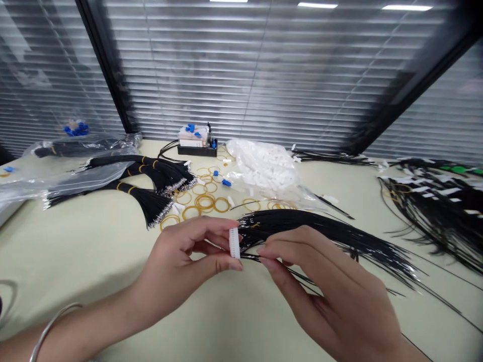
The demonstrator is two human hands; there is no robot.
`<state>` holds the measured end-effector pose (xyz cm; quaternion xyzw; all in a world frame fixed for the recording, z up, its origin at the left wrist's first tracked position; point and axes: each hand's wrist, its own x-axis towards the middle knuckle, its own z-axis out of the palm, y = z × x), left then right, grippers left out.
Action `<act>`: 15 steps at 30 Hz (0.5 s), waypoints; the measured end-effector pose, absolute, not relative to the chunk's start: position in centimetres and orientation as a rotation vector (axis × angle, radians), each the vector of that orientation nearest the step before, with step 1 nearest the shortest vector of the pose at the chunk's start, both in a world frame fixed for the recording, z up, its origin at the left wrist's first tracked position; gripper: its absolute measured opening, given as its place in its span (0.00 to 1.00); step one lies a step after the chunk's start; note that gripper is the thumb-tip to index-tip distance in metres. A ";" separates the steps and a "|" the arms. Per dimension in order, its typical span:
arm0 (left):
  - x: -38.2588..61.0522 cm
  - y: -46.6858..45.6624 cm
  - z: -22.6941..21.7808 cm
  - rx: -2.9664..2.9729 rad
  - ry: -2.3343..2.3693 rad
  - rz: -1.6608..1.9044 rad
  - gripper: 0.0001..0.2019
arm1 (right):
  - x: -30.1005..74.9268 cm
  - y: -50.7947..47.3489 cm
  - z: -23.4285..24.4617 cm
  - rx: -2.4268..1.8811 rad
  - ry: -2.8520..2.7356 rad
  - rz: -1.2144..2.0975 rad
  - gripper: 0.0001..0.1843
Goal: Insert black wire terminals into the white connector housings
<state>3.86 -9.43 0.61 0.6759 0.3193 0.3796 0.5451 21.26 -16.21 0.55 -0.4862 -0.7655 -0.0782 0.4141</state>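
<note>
Between the thumb and fingers of my left hand a small white connector housing is held upright, its row of slots showing. Thin black wires run from its right side, at least near its lower end. My right hand pinches a black wire a short way to the right of the housing. Whether that wire's tip sits inside the housing I cannot tell. Behind both hands lies a long bundle of loose black wires, stretching to the right.
Tied black wire bundles lie at left beside a clear plastic bag. Rubber bands and blue clips are scattered mid-table. A bag of white connectors and a black tray stand behind. More wires with white connectors lie right.
</note>
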 end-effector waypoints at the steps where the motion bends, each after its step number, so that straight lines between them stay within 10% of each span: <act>1: 3.9 -9.4 0.6 1.614 0.758 0.898 0.15 | 21.3 -16.2 0.5 -1.221 -1.930 -0.188 0.06; 15: 3.6 -9.9 0.1 1.787 0.676 0.949 0.14 | 21.3 -16.2 0.8 -1.206 -1.963 -0.138 0.06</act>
